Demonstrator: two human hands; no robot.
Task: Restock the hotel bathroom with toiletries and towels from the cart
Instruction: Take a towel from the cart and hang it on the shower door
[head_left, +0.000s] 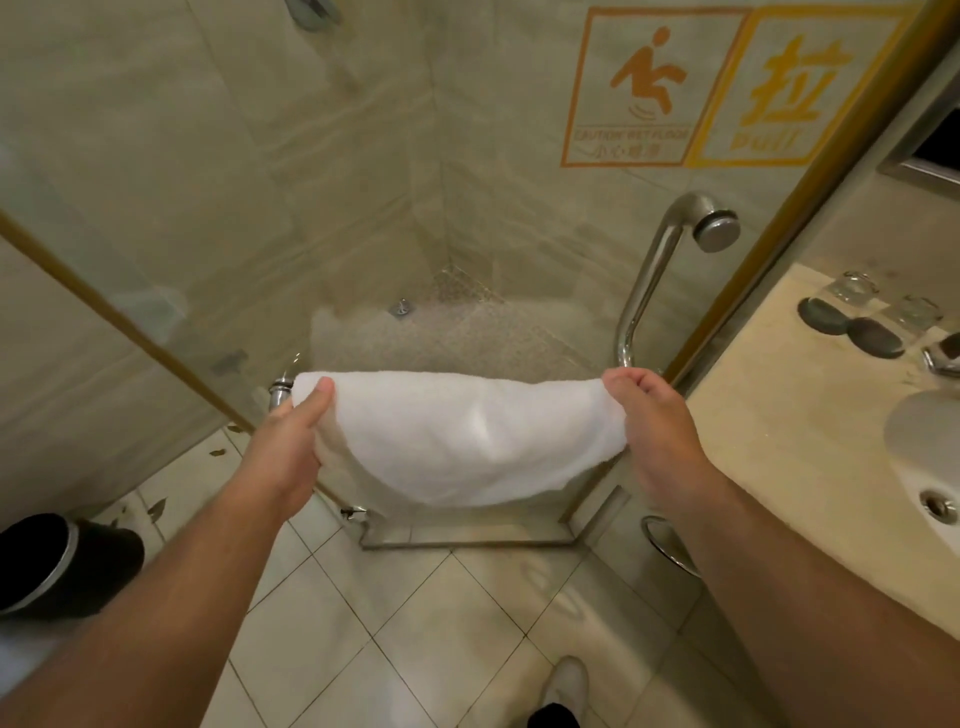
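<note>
A white towel (457, 436) hangs folded over a chrome rail (281, 387) on the glass shower door, sagging in a curve below it. My left hand (291, 436) grips the towel's left end with the thumb on top. My right hand (660, 415) pinches the towel's right end. Most of the rail is hidden under the towel; only its left bracket shows.
The glass shower door (519, 234) with orange stickers and a chrome pull handle (654, 270) stands ahead. A beige counter (789, 415) with a basin (930, 467), upturned glasses (852, 288) and dark coasters lies right. A black bin (57, 561) sits left on the tiled floor.
</note>
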